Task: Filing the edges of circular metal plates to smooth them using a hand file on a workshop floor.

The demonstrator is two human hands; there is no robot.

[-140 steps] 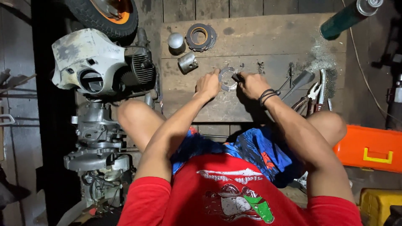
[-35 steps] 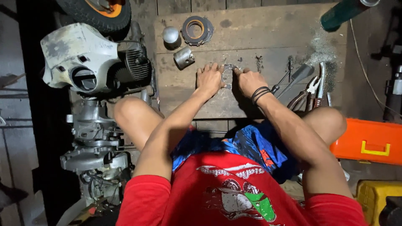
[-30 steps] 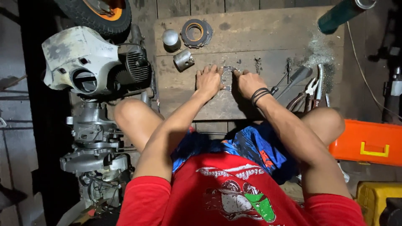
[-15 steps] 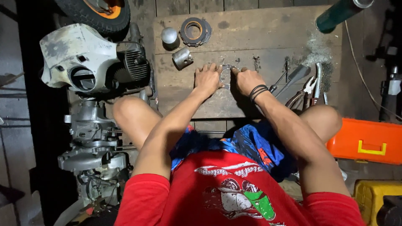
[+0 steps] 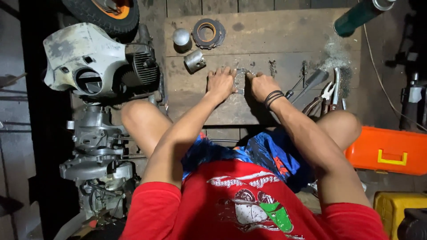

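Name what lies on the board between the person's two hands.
In the head view, a thin flat metal part lies between the left hand and right hand.

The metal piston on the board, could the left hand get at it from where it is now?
Probably yes. The metal piston lies on the wooden board, just up and left of the left hand, with bare wood between them. That hand is pressing on the small flat metal part, so it would have to let go.
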